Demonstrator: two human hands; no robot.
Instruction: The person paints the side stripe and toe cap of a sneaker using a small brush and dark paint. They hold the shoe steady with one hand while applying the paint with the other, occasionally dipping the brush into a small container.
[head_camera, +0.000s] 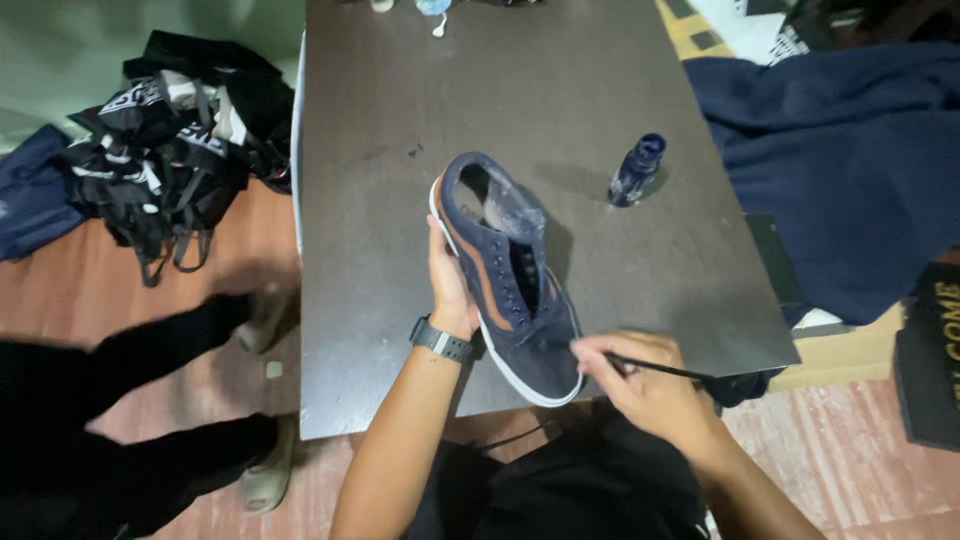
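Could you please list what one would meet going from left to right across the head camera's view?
Pile of black straps and bags → left hand holding the navy shoe → right hand pinching a black lace → dark blue bottle → navy cloth.

dark table | dark blue bottle upright on it, right of centre

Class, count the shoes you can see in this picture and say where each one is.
3. A navy sneaker is held over the dark table by the left hand. Two pale shoes, upper and lower, are worn on the floor at left. Others may be hidden.
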